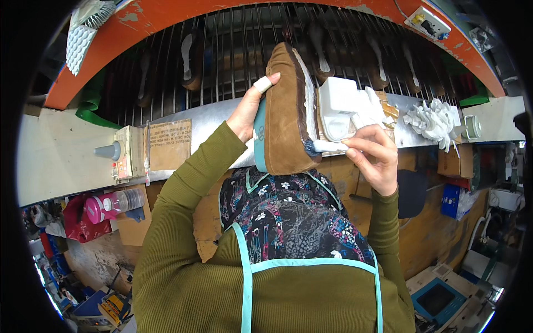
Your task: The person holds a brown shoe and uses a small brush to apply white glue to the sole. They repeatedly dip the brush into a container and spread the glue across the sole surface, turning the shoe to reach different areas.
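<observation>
My left hand is wrapped round a brown suede shoe upper stretched over a teal last. White tape circles its thumb. The shoe is turned on its side, toe away from me, with the white-coated underside edge facing right. In my right hand, the fingers pinch a small white-handled brush. Its dark bluish tip meets the underside edge at the near end of the shoe. Just beyond the brush stands a white plastic container, on a piece of cardboard.
A rack of metal bars behind the metal ledge carries several shoes, soles up. Crumpled white cloth or tissue sits at right. On the left are a cardboard piece and a box with a grey cone. An orange frame arches over the rack.
</observation>
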A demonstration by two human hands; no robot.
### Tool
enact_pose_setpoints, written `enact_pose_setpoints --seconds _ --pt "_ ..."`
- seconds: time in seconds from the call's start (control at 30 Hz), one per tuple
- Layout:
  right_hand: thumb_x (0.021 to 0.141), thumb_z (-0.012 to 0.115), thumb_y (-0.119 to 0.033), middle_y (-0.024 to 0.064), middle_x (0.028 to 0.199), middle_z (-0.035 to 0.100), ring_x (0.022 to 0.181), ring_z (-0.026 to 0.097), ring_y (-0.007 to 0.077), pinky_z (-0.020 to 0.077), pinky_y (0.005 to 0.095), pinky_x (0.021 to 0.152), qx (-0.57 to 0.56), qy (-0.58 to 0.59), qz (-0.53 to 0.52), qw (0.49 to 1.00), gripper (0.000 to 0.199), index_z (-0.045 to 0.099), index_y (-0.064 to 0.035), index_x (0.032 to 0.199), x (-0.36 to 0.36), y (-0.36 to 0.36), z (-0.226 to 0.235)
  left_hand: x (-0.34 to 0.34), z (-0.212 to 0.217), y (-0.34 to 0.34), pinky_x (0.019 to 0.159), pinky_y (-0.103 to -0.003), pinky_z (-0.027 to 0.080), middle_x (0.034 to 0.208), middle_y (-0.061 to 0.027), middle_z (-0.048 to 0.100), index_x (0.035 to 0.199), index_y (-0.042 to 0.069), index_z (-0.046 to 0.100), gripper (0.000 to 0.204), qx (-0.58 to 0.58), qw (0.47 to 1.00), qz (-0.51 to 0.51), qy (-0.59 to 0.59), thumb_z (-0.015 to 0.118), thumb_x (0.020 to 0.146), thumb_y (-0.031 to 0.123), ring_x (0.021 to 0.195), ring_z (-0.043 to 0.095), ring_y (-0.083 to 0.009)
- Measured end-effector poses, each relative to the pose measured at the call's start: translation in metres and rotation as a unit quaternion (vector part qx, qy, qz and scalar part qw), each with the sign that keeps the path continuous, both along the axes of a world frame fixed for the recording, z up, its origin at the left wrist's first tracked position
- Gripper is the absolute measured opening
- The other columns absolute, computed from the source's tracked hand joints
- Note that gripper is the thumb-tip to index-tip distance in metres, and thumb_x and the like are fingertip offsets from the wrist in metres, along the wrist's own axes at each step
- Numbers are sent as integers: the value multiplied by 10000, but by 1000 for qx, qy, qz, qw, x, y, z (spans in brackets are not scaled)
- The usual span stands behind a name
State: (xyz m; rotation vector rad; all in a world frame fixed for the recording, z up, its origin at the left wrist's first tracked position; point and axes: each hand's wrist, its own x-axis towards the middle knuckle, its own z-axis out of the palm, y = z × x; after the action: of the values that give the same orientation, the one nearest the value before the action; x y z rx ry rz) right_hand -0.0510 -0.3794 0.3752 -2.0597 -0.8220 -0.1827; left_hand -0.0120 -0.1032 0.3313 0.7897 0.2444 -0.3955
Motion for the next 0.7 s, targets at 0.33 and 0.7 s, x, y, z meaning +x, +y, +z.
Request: enact_pose_setpoints --seconds 0.33,0.7 --pt "762 770 -53 42 860 606 750 568 127 469 254 638 45 -2 70 997 206 756 -59 967 25 6 21 -9 -4 -18 934 -374 529 1186 -147 625 1279 37 535 574 -112 984 -115 83 579 901 467 1036 644 -221" --pt "760 773 -79 47 861 614 779 567 155 455 282 634 49 18 236 970 192 758 -53 950 69 31 35 -45 -20 -31 874 -356 491 1224 -134 590 1299 75 504 463 -261 941 -213 -27 530 957 386 971 608 -210"
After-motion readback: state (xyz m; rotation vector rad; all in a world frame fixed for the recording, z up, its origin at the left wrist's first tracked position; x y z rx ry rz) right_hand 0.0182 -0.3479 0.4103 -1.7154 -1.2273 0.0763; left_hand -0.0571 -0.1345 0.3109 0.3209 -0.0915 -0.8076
